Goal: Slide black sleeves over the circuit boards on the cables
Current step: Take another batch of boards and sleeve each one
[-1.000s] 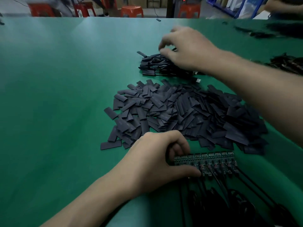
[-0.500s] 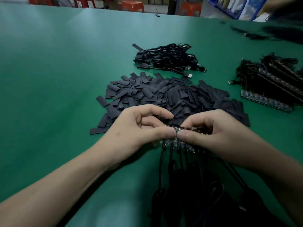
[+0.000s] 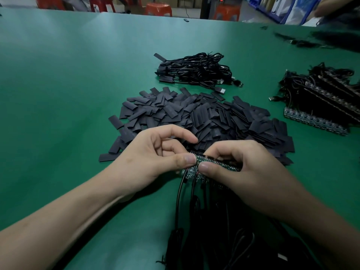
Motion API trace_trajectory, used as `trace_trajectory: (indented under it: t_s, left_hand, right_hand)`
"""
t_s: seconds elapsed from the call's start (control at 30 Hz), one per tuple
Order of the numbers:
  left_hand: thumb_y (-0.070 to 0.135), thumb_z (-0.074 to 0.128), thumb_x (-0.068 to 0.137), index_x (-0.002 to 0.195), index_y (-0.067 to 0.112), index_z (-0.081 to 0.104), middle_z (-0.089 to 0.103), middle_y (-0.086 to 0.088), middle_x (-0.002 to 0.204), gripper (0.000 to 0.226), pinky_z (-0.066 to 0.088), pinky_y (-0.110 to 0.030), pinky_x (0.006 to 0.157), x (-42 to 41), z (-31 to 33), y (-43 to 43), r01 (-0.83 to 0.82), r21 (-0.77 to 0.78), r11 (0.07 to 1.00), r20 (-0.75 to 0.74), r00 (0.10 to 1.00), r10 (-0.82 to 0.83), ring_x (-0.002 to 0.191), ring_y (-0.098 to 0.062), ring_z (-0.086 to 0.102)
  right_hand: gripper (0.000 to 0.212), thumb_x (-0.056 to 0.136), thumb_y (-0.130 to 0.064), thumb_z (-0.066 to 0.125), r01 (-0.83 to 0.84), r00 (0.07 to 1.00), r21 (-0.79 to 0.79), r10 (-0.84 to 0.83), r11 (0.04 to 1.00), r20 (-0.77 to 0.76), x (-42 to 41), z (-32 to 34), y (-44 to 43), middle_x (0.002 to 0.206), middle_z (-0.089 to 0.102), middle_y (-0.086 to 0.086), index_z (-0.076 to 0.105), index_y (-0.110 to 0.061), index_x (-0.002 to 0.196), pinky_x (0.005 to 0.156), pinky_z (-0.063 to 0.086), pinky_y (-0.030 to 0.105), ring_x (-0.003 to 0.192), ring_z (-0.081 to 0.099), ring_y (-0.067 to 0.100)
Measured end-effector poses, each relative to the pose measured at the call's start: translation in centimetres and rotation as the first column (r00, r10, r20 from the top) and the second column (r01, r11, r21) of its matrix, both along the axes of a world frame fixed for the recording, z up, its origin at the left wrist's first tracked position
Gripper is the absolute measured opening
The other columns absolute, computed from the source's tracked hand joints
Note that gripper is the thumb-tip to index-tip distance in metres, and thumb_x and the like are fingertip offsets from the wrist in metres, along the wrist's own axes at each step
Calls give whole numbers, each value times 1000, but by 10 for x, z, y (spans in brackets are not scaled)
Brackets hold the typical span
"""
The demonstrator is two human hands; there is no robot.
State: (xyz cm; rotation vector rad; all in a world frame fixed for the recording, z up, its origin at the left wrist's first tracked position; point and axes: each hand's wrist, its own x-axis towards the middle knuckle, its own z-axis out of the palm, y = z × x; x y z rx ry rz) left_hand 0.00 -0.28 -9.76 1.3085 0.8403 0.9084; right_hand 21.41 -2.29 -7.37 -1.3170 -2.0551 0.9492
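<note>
A strip of small green circuit boards [image 3: 220, 164] is held up between both hands, just in front of a big pile of flat black sleeves [image 3: 206, 117]. My left hand [image 3: 152, 158] pinches the strip's left end between thumb and fingers. My right hand [image 3: 245, 172] grips the strip from the right, its thumb beside the left thumb. Black cables [image 3: 194, 211] hang from the boards down toward me into a dark bundle. Much of the strip is hidden under my right fingers.
A bundle of sleeved cables [image 3: 196, 71] lies beyond the sleeve pile. More board strips with cables [image 3: 321, 102] are stacked at the right. The green table [image 3: 68, 84] stretches left. Red stools [image 3: 158, 8] stand past the far edge; another person's hand [image 3: 331, 5] shows top right.
A second ago my right hand was at the far cable bundle and my left held the strip alone. The right hand came back and took the strip; little has moved in the last half second.
</note>
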Motion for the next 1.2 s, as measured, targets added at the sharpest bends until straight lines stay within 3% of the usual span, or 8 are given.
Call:
trace_trajectory:
  t_s: [0.1,0.27,0.57,0.73,0.87,0.97,1.13,1.2]
  left_hand:
    - [11,78,76,98,27,78,66,-1,66,28,50,-15,60,-1,-1,1,31,-1,1000,16,999,-31,55,-8,58]
    - [8,76,77,100,27,79,65,2,63,30,49,-14,60,-3,-1,2,63,-18,998,28,998,-63,53,-7,57]
    - [22,89,71,106,23,79,75,-2,78,37,55,-19,71,-6,-1,2,178,-100,979,137,977,-164,68,-10,69]
    - [27,86,66,102,21,82,77,-2,79,36,57,-18,71,-6,-4,3,62,-83,995,206,978,-44,69,-9,72]
    - [33,94,60,86,27,82,78,0,79,29,56,-16,68,-3,-6,1,-109,115,987,151,984,91,69,-6,70]
    - [24,83,69,82,30,80,76,6,81,14,53,-14,71,0,-8,1,-186,261,947,118,980,159,74,-3,69]
    - [30,79,76,91,32,80,73,8,87,15,52,-18,75,3,-7,-2,-172,397,902,20,984,179,79,-6,65]
    - [32,73,87,105,32,78,73,13,95,18,50,-17,81,-2,-9,3,-205,559,803,-145,930,339,89,-4,66]
  right_hand:
    - [16,93,-34,70,-51,996,-110,43,993,-79,2,-1,3,78,72,-9,73,-22,83,74,49,31,75,65,1]
    - [14,94,-28,71,-133,976,-177,98,975,-194,2,-2,4,81,75,-6,74,-21,82,73,48,15,75,66,1]
    - [12,94,-28,72,-190,940,-213,115,958,-322,1,-7,2,87,75,0,75,-20,87,74,48,15,80,66,5]
    - [14,93,-42,70,-98,993,-150,85,984,-87,1,-7,3,82,73,-13,74,-30,86,74,50,21,75,65,-4]
    - [42,85,-71,53,-5,978,194,-36,981,208,-7,-12,-5,101,64,-25,69,-40,107,87,46,22,105,56,-4]
    - [38,86,-68,52,-1,996,259,-23,966,90,-11,-13,-7,104,63,-26,68,-41,106,90,44,20,113,55,0]
    - [19,94,-43,62,6,985,80,8,997,-175,-14,-17,-9,92,76,-9,76,-31,93,85,57,47,90,71,10]
    - [18,98,-34,61,-65,946,23,69,998,-316,-13,-13,-8,91,78,1,75,-28,89,84,60,48,87,74,22]
